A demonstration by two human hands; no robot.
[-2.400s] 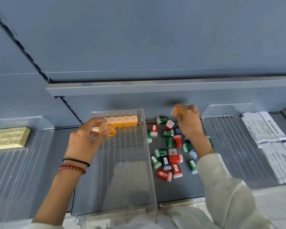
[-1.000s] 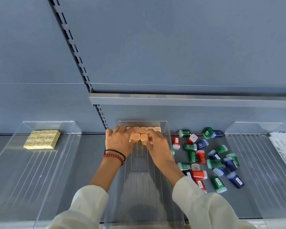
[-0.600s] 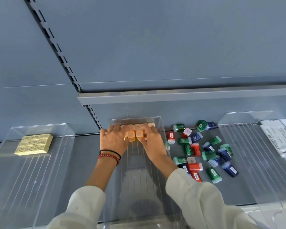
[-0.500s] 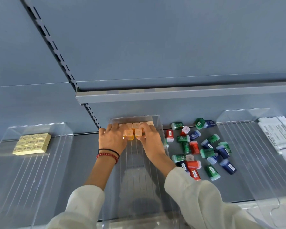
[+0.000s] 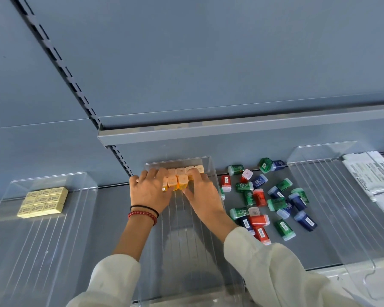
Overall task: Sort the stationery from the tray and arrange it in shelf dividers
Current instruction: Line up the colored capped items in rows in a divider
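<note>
left hand (image 5: 150, 192) and right hand (image 5: 203, 196) flank the orange cases (image 5: 178, 181), straight fingers pressing them, as a moment earlier.

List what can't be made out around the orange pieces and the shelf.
Orange pieces, count, head view: left hand and right hand cover some.
White packets, head view: cut by right edge.
Loose pieces, labels, head view: too small.
Whether either hand grips, head view: palms face away.
</note>
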